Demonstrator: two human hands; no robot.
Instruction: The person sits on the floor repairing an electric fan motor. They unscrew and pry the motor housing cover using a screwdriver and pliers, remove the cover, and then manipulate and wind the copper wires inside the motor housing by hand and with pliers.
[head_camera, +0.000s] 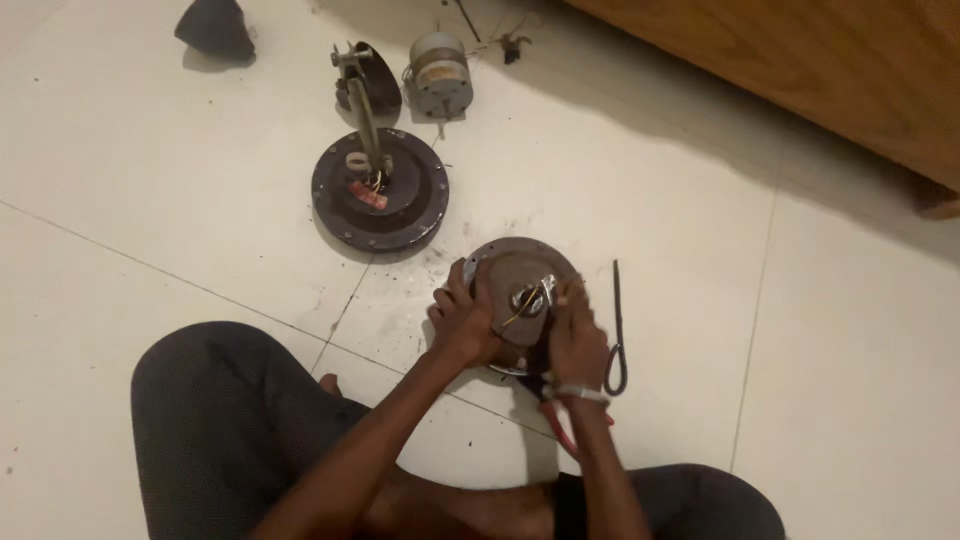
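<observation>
- Seated on white tiled floor; dark-trousered knees at near edge of view, bare forearms reaching forward between them.
- Left hand clamped on left rim of round rusty-brown motor housing, fingers curled over the edge, thumb side toward the centre.
- Right hand closed on right rim of same housing, fingers bent over the top near the hub; pale band at the wrist.
- Housing resting on the floor just ahead of the knees, tilted toward the camera, roughly mid-frame; shiny hub with thin yellowish wires at its centre, between the two hands.
- Red-handled tool lying under the right wrist, mostly hidden; type cannot be told.
- Dark looped strap or cord on the floor just right of the right hand, apart from the housing.
- Farther out, left of centre: second dark round disc flat on the floor, upright metal rod rising from its middle, red and yellow wiring at the base.
- Beyond that: cylindrical grey motor part and dark curved cover side by side.
- Far left corner: dark lumpy object, blurred.
- Far right: wooden furniture edge running diagonally.
</observation>
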